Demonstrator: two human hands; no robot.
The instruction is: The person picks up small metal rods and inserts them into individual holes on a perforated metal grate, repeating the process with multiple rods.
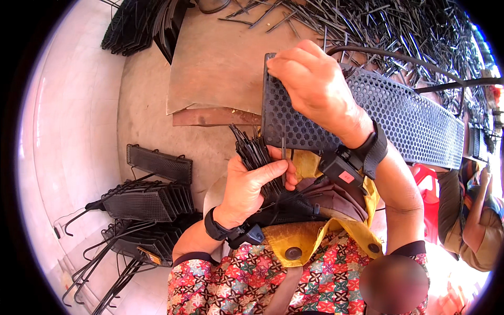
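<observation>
A bundle of thin black strips (pixel 253 152) is gripped in my left hand (pixel 244 189), its loose ends fanning out beyond the fingers. One single strip (pixel 284 136) stands apart at that thumb, pinched against the fingertips. Over the left end of a long black perforated panel (pixel 415 115) is my right hand (pixel 317 86), with its fingers curled and pressed together. Whatever those fingers hold, at the panel's far-left corner, is hidden by the hand. The panel lies crosswise in front of me, and a bent black rod (pixel 399 56) runs along its far side.
A heap of loose black strips (pixel 367 21) spreads behind the panel. On the left, black perforated racks with hooked rods (pixel 147 202) are stacked. A brown board (pixel 220 68) lies ahead. At the right are a red plastic chair (pixel 428 191) and another person (pixel 480 220).
</observation>
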